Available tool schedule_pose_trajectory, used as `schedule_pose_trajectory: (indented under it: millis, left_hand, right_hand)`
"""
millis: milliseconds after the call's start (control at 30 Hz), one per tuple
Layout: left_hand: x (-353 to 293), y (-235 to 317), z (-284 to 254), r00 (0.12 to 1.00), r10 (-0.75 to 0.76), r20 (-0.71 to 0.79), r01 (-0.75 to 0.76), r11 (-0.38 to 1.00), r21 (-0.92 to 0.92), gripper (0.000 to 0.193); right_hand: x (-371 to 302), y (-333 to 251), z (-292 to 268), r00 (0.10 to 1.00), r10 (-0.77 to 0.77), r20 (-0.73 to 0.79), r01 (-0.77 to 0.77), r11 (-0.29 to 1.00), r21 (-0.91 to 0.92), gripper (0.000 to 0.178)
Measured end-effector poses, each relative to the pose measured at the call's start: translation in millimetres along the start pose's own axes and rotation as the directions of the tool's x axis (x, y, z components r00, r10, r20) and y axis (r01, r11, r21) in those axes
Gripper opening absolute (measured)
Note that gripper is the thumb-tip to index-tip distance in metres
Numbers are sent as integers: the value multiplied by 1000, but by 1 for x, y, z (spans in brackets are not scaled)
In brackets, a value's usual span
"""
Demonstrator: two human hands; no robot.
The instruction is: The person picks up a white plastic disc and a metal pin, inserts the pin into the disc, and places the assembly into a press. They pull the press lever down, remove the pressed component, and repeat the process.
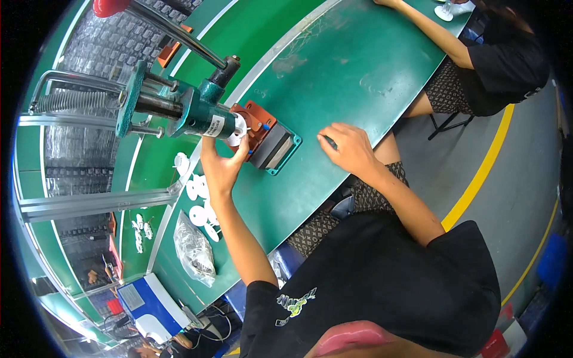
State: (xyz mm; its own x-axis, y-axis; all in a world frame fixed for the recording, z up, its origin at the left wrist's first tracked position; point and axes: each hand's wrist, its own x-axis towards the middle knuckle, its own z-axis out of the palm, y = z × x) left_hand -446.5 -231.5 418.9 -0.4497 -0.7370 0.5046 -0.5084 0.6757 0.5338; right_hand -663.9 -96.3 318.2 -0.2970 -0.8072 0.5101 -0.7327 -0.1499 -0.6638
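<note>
My left hand [222, 169] is raised to the hand press, its thumb and fingers closed on a white round plastic part [237, 129]. That part sits at the lower end of the green press head [197, 113], over an orange-brown fixture [258, 122]. Some of my left fingers are hidden behind the press and the part. To the right, my right hand [349, 147] rests on the green table [334, 77], loosely curled with the thumb apart from the fingers. I see nothing held in it.
The press lever [179, 36] slants up to a red knob. Several white round parts [199, 215] lie left of my forearm, beside a clear plastic bag [194, 247]. A blue and white box-shaped device [154, 307] stands lower left. Another person [504, 65] sits at the upper right.
</note>
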Motion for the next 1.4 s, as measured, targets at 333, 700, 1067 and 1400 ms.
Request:
schedule_pose_trajectory:
  millis: [333,700,1067,1400]
  left_hand:
    - [-9,1,5,992,-60,108,65,997,-38,45]
    - [-17,-1,10,993,-43,111,25,988,155,38]
    - [24,163,-60,877,392,-277,-445,881,-162,35]
    - [189,161,-53,998,-12,-61,-51,385,-921,27]
  right_hand:
    - [-1,-1,2,1000,-21,-1,21,1000,9,10]
    - [8,-8,1,999,18,46,-19,999,25,19]
    - [20,-28,18,969,97,228,-88,995,-49,67]
    - [16,-24,52,958,-110,263,137,987,-87,98]
